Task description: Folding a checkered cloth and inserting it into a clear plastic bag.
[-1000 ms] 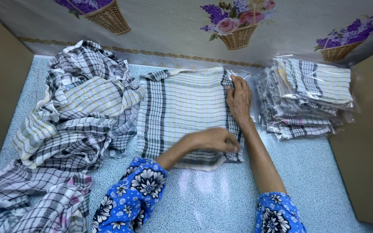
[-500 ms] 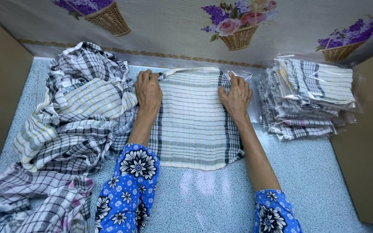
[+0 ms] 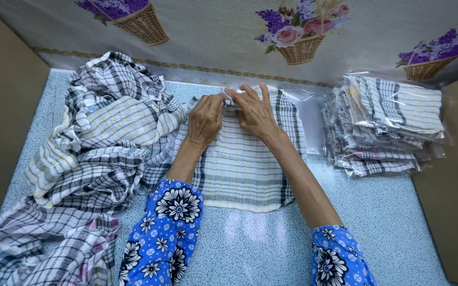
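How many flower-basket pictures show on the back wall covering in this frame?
3: one basket picture at upper left, cut by the top edge; one in the middle, above the hands; one at right, behind the bagged cloths. More may lie outside the frame.

Bare tabletop (image 3: pixel 250 243) between cloth heap (image 3: pixel 96 153) and bagged stack (image 3: pixel 388 124)

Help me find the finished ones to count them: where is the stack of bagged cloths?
In the head view, the stack of bagged cloths sits at the table's right side, against the flowered wall, right of the folded checked cloth.
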